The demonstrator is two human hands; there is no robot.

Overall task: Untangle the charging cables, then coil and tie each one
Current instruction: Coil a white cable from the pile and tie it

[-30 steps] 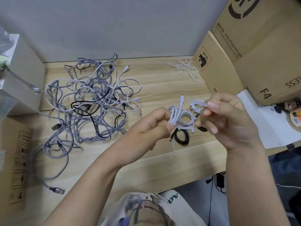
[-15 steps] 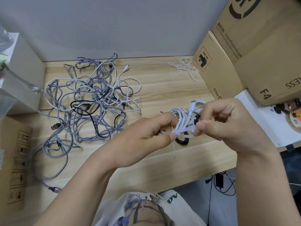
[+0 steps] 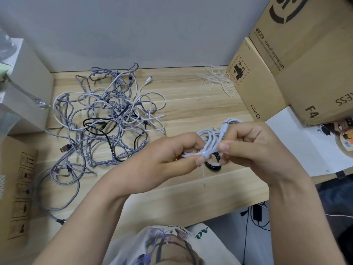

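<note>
A coiled white cable (image 3: 214, 136) is held above the wooden desk (image 3: 191, 111) between both hands. My left hand (image 3: 172, 155) pinches the bundle at its waist, where a white zip tie (image 3: 204, 169) wraps it and hangs down. My right hand (image 3: 252, 146) grips the coil's right side, its fingers curled round the strands. A coiled black cable (image 3: 213, 166) lies on the desk just under the hands, partly hidden. A large tangle of grey braided, white and black cables (image 3: 103, 121) covers the desk's left half.
Loose white zip ties (image 3: 217, 81) lie at the back right beside stacked cardboard boxes (image 3: 286, 64). A grey box (image 3: 24, 88) stands at the left, with a flat carton (image 3: 17, 188) below it. White paper (image 3: 305, 146) lies at the right.
The coil was raised with its plug pointing up; both hands have lowered it and closed in on its middle, and the zip tie now sits cinched round the bundle.
</note>
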